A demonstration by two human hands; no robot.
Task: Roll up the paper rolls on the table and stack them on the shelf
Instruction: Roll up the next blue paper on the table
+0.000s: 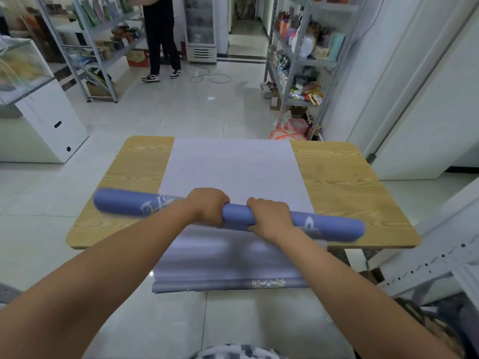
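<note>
Both hands, left [207,207] and right [269,218], curl round the blue roll [237,217] over the white sheet [233,167] on the table [344,182]

no legible text anywhere, faint grey marks on the white unrolled paper sheet [233,164] too pale to read, packaging labels on the grey metal shelves [300,63] too blurred, blue-purple paper roll [337,228] shows only white ornament

Roll [129,203] lies across a sheet [233,167], apparently resting on the table [344,182]
</note>
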